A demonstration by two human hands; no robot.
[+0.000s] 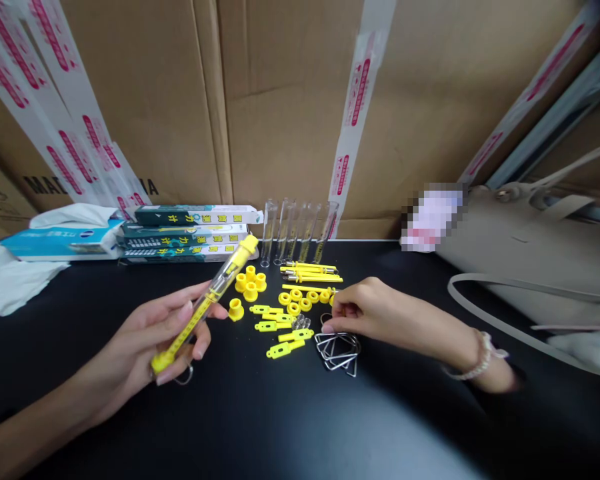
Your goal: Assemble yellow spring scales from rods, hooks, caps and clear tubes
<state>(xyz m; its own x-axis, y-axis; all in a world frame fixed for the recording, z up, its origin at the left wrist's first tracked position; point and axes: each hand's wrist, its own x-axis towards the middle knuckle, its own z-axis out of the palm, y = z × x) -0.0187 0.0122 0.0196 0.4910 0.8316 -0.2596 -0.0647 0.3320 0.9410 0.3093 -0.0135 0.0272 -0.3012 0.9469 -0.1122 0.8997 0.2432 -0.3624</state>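
Observation:
In my left hand (165, 333) is a tube spring scale (205, 303), clear with yellow ends and a yellow scale strip. It tilts up to the right, and a thin metal ring (185, 379) hangs by its lower end. My right hand (353, 308) is pinched low over the table; whatever its fingertips hold is hidden. Just below it lies a pile of bent metal wire hooks (337, 351). Yellow rings (305, 305), small springs (301, 323) and flat yellow tabs (285, 349) lie left of that hand. Yellow flanged caps (251, 291) sit nearer my left hand.
Clear tubes (307, 232) stand upright at the back, with yellow rods (311, 272) lying before them. Stacked boxes (185, 237), a blue tissue pack (63, 241) and white tissue (15, 280) are at left. A grey bag (520, 247) rests at right, against cardboard (290, 133).

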